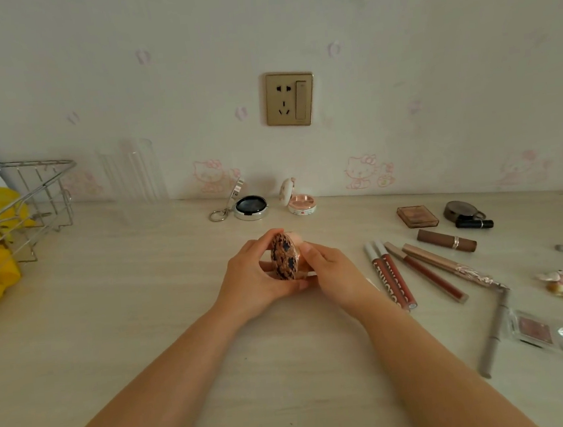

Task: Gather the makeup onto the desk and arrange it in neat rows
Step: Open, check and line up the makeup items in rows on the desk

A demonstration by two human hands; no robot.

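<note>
Both hands hold the patterned compact (285, 256) on edge above mid-desk (143, 295): left hand (255, 277) cups it, right hand (327, 271) pinches its rim. I'd set it beside the open compacts (251, 208), hinges aligned, evenly spaced.
</note>
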